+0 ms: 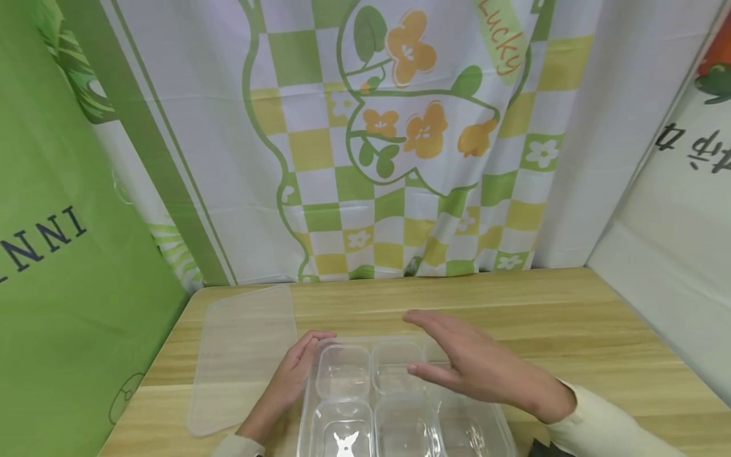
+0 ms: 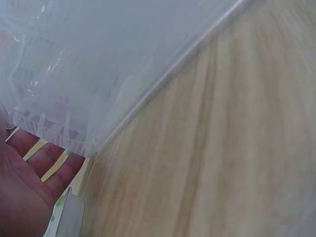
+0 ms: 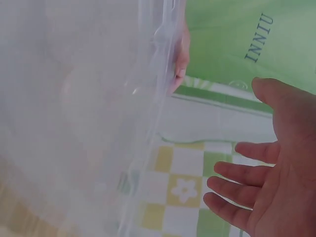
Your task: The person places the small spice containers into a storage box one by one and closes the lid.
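A clear plastic container with several compartments sits at the front of the table, its near edge out of frame. My left hand holds its far left corner. In the left wrist view the fingers of that hand reach behind the container's end, partly hidden by the cloudy plastic. My right hand hovers over the container's right side. Its fingers are extended and spread with nothing in them, as the right wrist view also shows. A flat translucent lid lies on the table to the left.
The wooden table extends behind and to the right of the container. A patterned curtain hangs along the back. Green cloth covers the left side and white cloth the right. A dark object shows at the bottom edge.
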`<state>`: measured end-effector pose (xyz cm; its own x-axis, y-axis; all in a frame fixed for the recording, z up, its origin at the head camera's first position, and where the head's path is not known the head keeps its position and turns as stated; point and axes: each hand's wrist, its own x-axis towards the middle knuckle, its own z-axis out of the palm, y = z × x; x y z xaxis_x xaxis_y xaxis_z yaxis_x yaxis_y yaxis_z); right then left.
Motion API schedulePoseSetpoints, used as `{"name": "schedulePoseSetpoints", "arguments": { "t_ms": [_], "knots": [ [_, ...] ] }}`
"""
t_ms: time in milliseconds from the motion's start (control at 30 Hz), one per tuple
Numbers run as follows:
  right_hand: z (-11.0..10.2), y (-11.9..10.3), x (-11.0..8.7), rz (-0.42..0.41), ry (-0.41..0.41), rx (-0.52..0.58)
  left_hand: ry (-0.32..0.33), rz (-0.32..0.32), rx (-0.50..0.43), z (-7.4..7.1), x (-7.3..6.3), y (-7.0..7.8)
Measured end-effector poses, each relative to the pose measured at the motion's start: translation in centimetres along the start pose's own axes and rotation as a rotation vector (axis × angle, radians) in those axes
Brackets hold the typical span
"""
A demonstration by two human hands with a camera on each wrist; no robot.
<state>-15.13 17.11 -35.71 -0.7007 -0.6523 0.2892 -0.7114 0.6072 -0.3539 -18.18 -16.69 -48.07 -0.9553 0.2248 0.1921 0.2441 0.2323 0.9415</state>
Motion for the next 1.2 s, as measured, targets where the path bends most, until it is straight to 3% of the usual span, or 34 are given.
{"name": "schedulePoseSetpoints", "arguments": {
  "t_ms": [200, 700, 1000, 1200],
  "knots": [
    [0.2, 1.2, -1.4, 0.068, 0.018, 0.048, 0.002, 0.001, -0.011, 0.0, 0.1, 0.1],
    [2.0, 3.0, -3.7, 0.182, 0.158, 0.035, -0.037, -0.017, -0.025, -0.4, 0.1, 0.6],
    [3.4, 4.0, -4.1, 0.246, 0.158, 0.078, 0.019, 0.002, 0.203, -1.1, -0.2, 1.4],
    [3.8, 4.3, -4.2, 0.271, 0.151, 0.081, 0.071, 0.025, 0.265, -2.8, -0.2, 1.7]
  ]
}}
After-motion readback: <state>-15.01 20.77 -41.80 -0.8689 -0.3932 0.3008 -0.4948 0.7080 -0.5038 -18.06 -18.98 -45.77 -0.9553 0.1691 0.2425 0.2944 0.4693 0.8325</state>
